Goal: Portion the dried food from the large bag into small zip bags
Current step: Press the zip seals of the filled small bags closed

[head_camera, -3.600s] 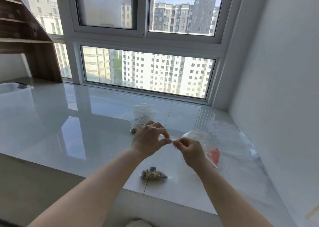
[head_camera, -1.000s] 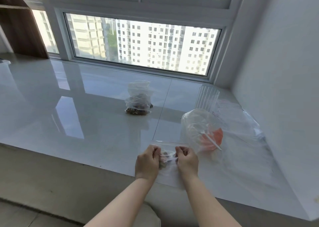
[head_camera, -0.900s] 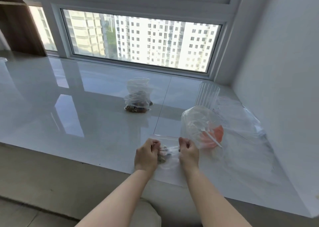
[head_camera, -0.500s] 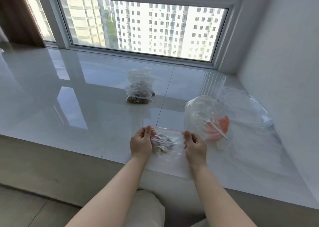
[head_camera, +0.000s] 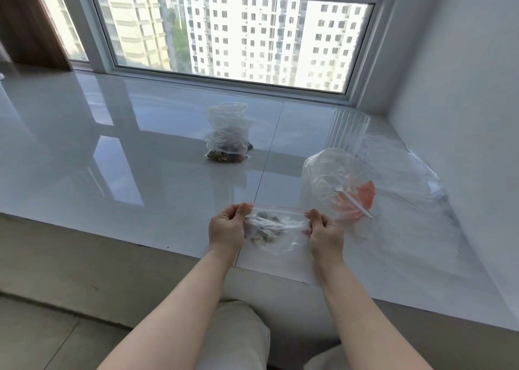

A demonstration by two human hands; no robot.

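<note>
Just above the near edge of the counter (head_camera: 146, 173), a small zip bag (head_camera: 276, 227) hangs stretched between two hands. The left hand (head_camera: 227, 229) pinches its left top corner and the right hand (head_camera: 325, 233) pinches the right one, fingers curled around the plastic, so the red zip strip runs taut between them. A modest heap of dried food (head_camera: 262, 229) sits in the bag's left half, close to the left hand.

Judging from this, the step in hand is closing a filled portion; whether the strip is already pressed shut along its whole length cannot be told.

Beyond the zip bag, toward the window, stands a clear bag of dried food (head_camera: 227, 136), which looks like the large supply bag. Right of the zip bag lies a crumpled clear bag (head_camera: 334, 178) with something orange inside, and behind that a ribbed clear cup (head_camera: 349, 129).

The next move probably calls for running fingertips along the strip to seal it, then setting the portion down on the counter before another empty bag is taken up.
</note>
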